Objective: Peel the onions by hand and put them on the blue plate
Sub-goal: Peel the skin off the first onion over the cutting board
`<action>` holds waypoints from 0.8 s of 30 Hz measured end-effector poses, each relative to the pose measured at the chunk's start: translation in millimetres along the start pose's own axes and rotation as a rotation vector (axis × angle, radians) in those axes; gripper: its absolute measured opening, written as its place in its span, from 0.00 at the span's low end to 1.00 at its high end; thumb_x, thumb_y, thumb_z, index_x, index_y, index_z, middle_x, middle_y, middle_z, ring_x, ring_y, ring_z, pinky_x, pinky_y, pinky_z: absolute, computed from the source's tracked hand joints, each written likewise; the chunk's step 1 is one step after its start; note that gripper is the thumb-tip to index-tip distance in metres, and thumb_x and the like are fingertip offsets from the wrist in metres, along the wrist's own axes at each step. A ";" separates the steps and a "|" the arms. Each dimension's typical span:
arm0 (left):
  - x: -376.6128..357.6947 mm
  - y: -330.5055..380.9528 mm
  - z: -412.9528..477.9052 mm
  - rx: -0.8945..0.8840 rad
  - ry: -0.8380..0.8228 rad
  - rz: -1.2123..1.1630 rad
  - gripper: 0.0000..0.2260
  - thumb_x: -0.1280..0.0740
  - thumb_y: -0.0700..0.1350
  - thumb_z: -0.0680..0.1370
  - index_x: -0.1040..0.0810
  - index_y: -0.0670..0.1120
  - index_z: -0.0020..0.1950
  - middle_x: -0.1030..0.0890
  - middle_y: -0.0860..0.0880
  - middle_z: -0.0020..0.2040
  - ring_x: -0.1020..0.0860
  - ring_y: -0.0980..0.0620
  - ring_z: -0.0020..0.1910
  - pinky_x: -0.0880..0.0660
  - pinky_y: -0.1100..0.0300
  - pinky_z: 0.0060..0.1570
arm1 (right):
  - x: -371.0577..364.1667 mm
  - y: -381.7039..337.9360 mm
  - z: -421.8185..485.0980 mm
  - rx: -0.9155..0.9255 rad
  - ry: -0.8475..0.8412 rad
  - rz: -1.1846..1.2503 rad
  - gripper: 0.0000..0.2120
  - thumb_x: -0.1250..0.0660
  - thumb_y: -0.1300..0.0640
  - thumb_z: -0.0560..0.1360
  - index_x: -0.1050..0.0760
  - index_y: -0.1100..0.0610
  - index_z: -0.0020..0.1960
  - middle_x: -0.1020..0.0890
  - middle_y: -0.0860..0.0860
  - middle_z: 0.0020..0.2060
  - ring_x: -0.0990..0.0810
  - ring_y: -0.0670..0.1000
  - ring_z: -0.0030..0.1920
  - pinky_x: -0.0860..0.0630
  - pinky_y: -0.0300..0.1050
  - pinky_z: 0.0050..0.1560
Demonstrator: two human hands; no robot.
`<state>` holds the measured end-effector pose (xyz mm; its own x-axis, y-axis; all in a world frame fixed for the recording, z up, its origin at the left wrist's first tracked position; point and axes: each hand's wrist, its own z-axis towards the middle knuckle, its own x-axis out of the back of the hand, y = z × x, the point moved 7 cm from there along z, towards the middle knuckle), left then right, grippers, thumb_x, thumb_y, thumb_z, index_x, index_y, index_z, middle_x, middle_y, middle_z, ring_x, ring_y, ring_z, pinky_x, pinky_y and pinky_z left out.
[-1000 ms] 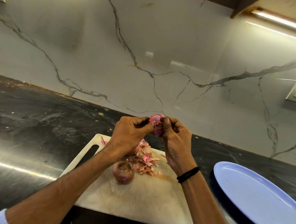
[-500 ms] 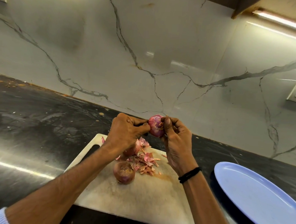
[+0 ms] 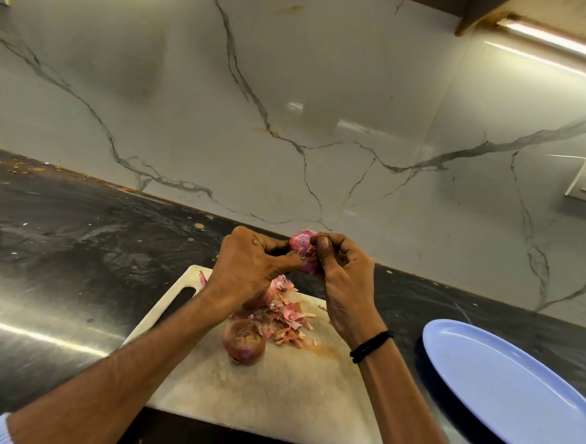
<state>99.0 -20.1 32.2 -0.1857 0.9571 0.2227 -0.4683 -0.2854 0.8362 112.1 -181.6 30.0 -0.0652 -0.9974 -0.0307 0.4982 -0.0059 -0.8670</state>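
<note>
Starting at the left, we see the dark counter [image 3: 59, 259] and on it the white cutting board [image 3: 274, 392], with its handle slot toward ten o'clock. The left hand [image 3: 247, 270] hovers above the board's twelve o'clock end. Its fingers are curled and its thumb is pressed against the onion [image 3: 302, 248], which it shares with the right hand [image 3: 344, 283]. That onion is up in the air between the two hands, and most of its pink flesh is bared. The right hand cups it from three o'clock, thumb and fingertips pinching at a scrap of dry skin.

Under the left hand a second onion [image 3: 261, 297] is half hidden, and we cannot tell how much skin it has. At six o'clock from it lies a third onion [image 3: 243, 342], wearing brown skin. The peelings [image 3: 285, 321] are heaped just beside these two, at their three o'clock.

Well apart, at four o'clock from the board, the blue plate [image 3: 514, 390] sits on the counter with nothing on the part we can see.

We judge the task to be at an early stage. One onion is nearly peeled, none is on the plate, and two more are waiting.
</note>
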 end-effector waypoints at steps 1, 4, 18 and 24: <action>0.1 -1.3 0.1 -0.004 0.008 0.024 0.17 0.21 0.49 0.67 0.14 0.46 0.53 0.15 0.58 0.40 0.16 0.61 0.37 0.20 0.69 0.39 | -0.4 0.7 0.0 -0.002 -0.001 -0.002 0.12 0.34 0.50 0.71 0.20 0.55 0.50 0.16 0.57 0.48 0.17 0.57 0.51 0.18 0.53 0.52; 0.5 -1.8 0.0 -0.021 0.022 0.053 0.14 0.21 0.48 0.69 0.14 0.46 0.53 0.15 0.55 0.39 0.16 0.58 0.37 0.18 0.63 0.40 | -0.4 3.2 0.7 -0.014 -0.004 -0.013 0.10 0.34 0.51 0.73 0.20 0.55 0.50 0.16 0.58 0.49 0.17 0.59 0.52 0.18 0.54 0.53; 6.3 7.5 -1.6 -0.058 0.042 0.006 0.07 0.24 0.47 0.72 0.13 0.46 0.47 0.17 0.58 0.34 0.17 0.62 0.35 0.22 0.72 0.38 | 3.1 -0.7 1.1 -0.019 0.035 0.012 0.11 0.35 0.49 0.72 0.20 0.53 0.49 0.18 0.52 0.47 0.20 0.53 0.51 0.20 0.60 0.57; 4.5 0.5 -0.7 0.056 0.034 -0.032 0.12 0.23 0.52 0.68 0.14 0.47 0.48 0.15 0.55 0.36 0.16 0.60 0.36 0.19 0.66 0.40 | 0.3 -4.3 -0.4 0.065 -0.006 -0.095 0.06 0.34 0.56 0.77 0.20 0.54 0.51 0.16 0.55 0.49 0.17 0.54 0.52 0.17 0.52 0.52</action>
<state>97.3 -15.9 33.3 -0.2014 0.9630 0.1791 -0.4256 -0.2507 0.8695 109.5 -181.8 33.6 -0.1096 -0.9926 0.0528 0.5450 -0.1045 -0.8319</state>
